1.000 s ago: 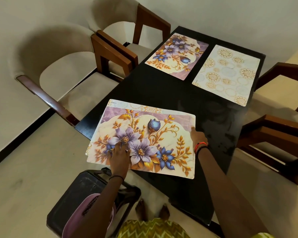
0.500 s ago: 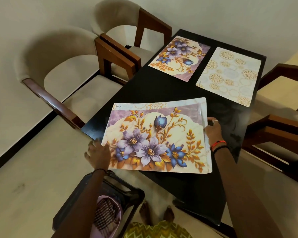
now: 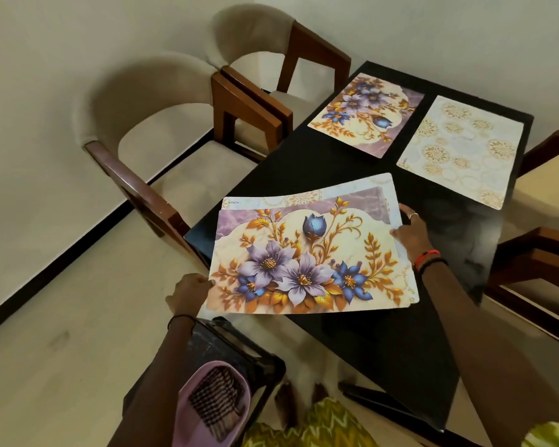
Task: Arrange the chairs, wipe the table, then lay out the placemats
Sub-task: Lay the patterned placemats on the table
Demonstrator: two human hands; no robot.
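Fingers (image 3: 204, 281) of the left hand (image 3: 189, 293) are closed on the near left corner of a rectangular floral placemat in purple, blue and gold (image 3: 304, 259). The fingers (image 3: 409, 212) of the right hand (image 3: 412, 235) are curled over its right edge. A pale placemat with gold medallions (image 3: 307, 198) is carried directly beneath it, its far edge showing past the floral one. The pair is held over the near left part of the glossy black surface (image 3: 384, 343), with the near edge overhanging. Whether the pair rests on the surface cannot be told.

At the far end, a second floral placemat (image 3: 365, 114) and a second pale medallion placemat (image 3: 459, 153) are laid side by side, just apart. Beige padded chairs with brown wooden arms (image 3: 133, 101) are drawn up along the left side.

The laying-out step is judged to be in hand, with two places left to fill. Next, the pair must be separated. One mat is to be set square to the near left edge before the chair. The other is to be carried across to the right side, in line with the far pair.
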